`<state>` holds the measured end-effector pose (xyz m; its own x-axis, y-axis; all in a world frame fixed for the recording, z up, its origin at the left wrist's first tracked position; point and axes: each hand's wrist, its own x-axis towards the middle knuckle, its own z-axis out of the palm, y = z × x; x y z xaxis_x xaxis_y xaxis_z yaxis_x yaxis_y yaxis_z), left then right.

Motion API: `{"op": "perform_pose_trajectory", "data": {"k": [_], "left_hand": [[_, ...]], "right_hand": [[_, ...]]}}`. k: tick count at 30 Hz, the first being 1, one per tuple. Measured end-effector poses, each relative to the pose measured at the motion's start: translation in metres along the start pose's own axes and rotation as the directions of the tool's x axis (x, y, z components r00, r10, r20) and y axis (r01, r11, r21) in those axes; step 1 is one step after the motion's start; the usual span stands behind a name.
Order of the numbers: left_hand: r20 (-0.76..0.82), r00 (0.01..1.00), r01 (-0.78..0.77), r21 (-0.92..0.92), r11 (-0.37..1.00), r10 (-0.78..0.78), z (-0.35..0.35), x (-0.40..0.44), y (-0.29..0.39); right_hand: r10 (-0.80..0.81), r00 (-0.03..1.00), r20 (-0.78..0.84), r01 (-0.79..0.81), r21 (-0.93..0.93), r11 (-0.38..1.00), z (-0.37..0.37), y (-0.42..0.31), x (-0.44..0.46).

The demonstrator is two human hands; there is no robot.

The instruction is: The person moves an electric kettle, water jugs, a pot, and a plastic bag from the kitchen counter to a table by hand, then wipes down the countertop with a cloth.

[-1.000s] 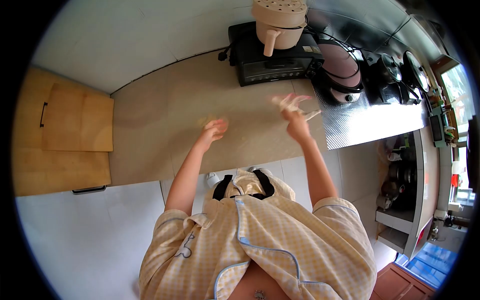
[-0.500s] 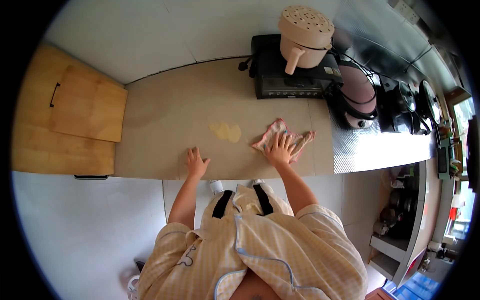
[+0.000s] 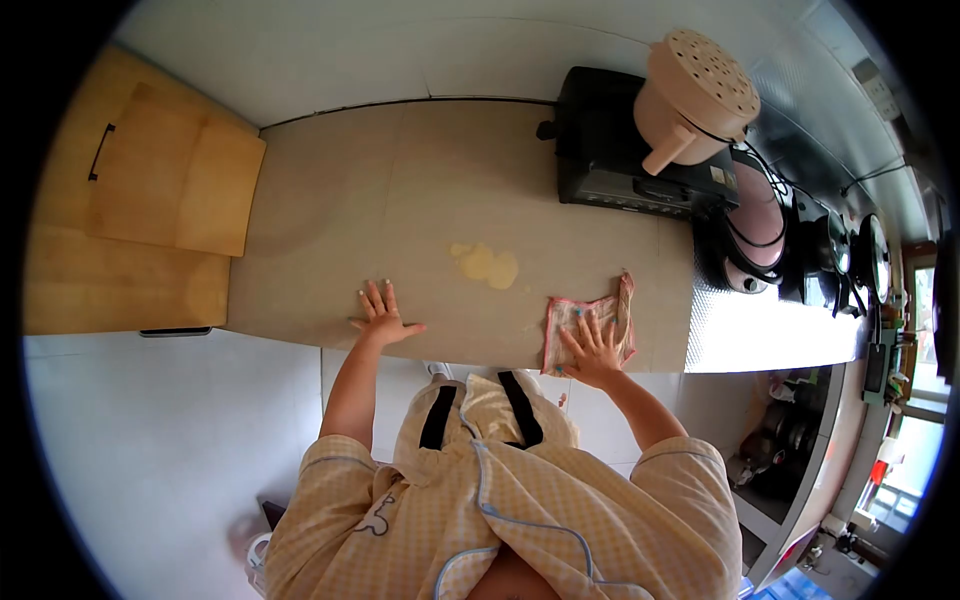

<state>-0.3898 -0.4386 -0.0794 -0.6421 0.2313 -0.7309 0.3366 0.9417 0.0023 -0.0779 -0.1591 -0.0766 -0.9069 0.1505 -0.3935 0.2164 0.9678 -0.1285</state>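
My left hand (image 3: 381, 318) lies on the beige countertop (image 3: 330, 200) near its front edge, fingers spread, holding nothing. To its right, my right hand (image 3: 594, 350) presses flat on a thin patterned cloth (image 3: 563, 317) with a red-pink border, its fingers apart. The cloth is spread out at the counter's front edge, and its right side is bunched into a fold. A pale yellow wet-looking patch (image 3: 487, 266) lies on the counter between the hands, further back, touched by neither hand.
A black oven (image 3: 630, 190) stands at the back right with a beige perforated-top pot (image 3: 680, 110) on it. Further right are a pink appliance (image 3: 757, 215) and a dark pan with a lid (image 3: 873, 262). A wooden cabinet (image 3: 180, 170) borders the counter's left end.
Both hands came down onto the counter, the right one with the cloth. Since then, the cloth has moved toward the front edge under my right hand. The view has shifted too.
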Motion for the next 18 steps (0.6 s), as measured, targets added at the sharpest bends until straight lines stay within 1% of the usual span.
{"op": "perform_pose_trajectory", "data": {"k": [1, 3, 4, 6, 8, 10, 11, 13, 14, 15, 16, 18], "left_hand": [[0.006, 1.000, 0.000, -0.009, 1.000, 0.000, -0.004, 0.001, 0.001], [0.081, 0.997, -0.008, 0.029, 1.000, 0.006, -0.011, 0.002, 0.001], [0.089, 0.996, 0.000, 0.019, 1.000, -0.001, -0.012, 0.002, 0.001], [0.113, 0.993, -0.046, -0.006, 0.999, 0.046, -0.015, 0.003, -0.001], [0.131, 0.990, -0.043, -0.020, 0.999, 0.045, -0.019, 0.001, -0.001], [0.140, 0.989, -0.044, -0.033, 0.998, 0.048, -0.021, 0.002, 0.002], [0.140, 0.989, -0.041, -0.020, 0.999, 0.044, -0.021, 0.002, 0.003], [0.139, 0.990, -0.028, -0.009, 1.000, 0.029, -0.020, 0.005, 0.002], [0.133, 0.989, -0.057, -0.016, 0.998, 0.059, -0.018, 0.006, 0.000], [0.128, 0.988, -0.086, -0.025, 0.996, 0.089, -0.017, 0.008, -0.001], [0.135, 0.988, -0.075, -0.029, 0.997, 0.078, -0.017, 0.010, -0.002], [0.086, 0.989, -0.109, -0.086, 0.990, 0.117, -0.012, 0.009, -0.005]], "right_hand": [[-0.003, 1.000, 0.008, 0.003, -0.007, 1.000, 0.000, -0.005, 0.011], [-0.149, 0.986, -0.070, 0.148, -0.008, 0.989, -0.002, -0.020, 0.041], [-0.165, 0.984, -0.073, 0.163, -0.025, 0.986, -0.005, -0.030, 0.061], [-0.190, 0.978, -0.081, 0.187, -0.035, 0.982, -0.017, -0.047, 0.106], [-0.213, 0.973, -0.088, 0.210, -0.039, 0.977, -0.033, -0.062, 0.150], [-0.195, 0.968, -0.155, 0.187, -0.069, 0.980, -0.051, -0.075, 0.196], [-0.204, 0.967, -0.152, 0.196, -0.065, 0.978, -0.058, -0.081, 0.217], [-0.152, 0.961, -0.231, 0.131, -0.106, 0.986, -0.074, -0.092, 0.257], [-0.161, 0.960, -0.229, 0.141, -0.102, 0.985, -0.082, -0.098, 0.276], [-0.112, 0.974, -0.195, 0.088, -0.125, 0.988, -0.090, -0.104, 0.295], [-0.062, 0.986, -0.157, 0.038, -0.150, 0.988, -0.097, -0.109, 0.310], [-0.058, 0.987, -0.149, 0.039, -0.126, 0.991, -0.108, -0.107, 0.335]]}}
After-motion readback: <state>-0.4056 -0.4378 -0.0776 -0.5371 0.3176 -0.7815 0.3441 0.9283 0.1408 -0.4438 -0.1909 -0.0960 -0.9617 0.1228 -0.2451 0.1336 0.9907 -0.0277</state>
